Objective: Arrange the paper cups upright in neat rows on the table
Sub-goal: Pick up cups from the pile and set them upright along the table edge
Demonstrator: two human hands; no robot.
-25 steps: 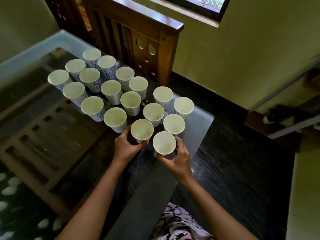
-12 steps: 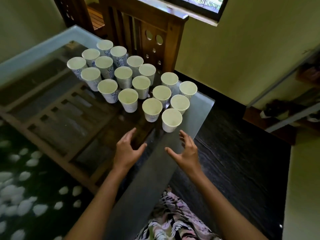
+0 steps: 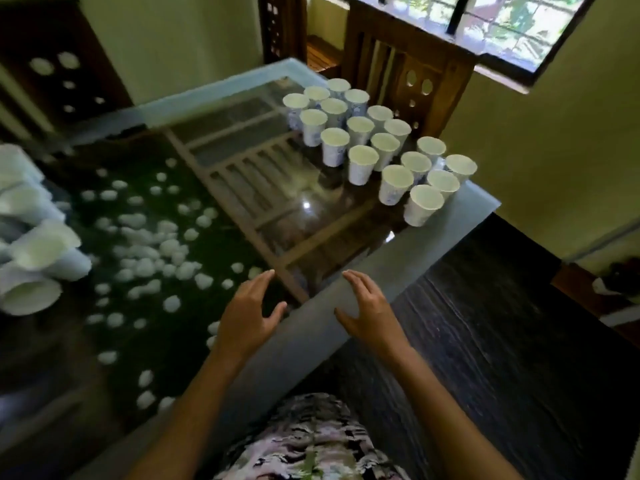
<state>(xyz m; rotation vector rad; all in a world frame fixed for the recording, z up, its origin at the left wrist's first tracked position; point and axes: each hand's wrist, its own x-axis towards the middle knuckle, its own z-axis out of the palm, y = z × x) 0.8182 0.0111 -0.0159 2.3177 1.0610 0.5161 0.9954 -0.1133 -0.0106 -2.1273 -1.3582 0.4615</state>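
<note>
1. Step in hand: a gap between placements, as I judge it. The left hand (image 3: 247, 313) and right hand (image 3: 367, 306) are both empty, fingers spread and relaxed, palms turned toward each other. They hover over the desk (image 3: 311, 344) edge, well apart from the block of upright cups (image 3: 377, 147) and on the person's side of it.
2. Task's things: the block stands mouth-up in about three slanting rows, with cups close together. Far to the left of the block, at the frame's edge, a heap of loose cups (image 3: 31, 247) looks tipped on its sides. It is too blurred to count.
3. Next move, by my reading: reach left of the block to the heap, lift a cup or two, turn them upright and extend the rows. Paper cups are light and crush easily, so a gentle grip round the wall would suit.
4. Edges: the end cup (image 3: 422, 204) of the block sits near the desk's right corner, with dark floor (image 3: 502, 323) below. Little room remains on that side, and a nudge there could send a cup over.
5. Open room: the glass to the left of the block and in front of it is bare, so new cups would fit there.
6. Behind the block a wooden chair (image 3: 408, 60) stands close against the desk.
</note>
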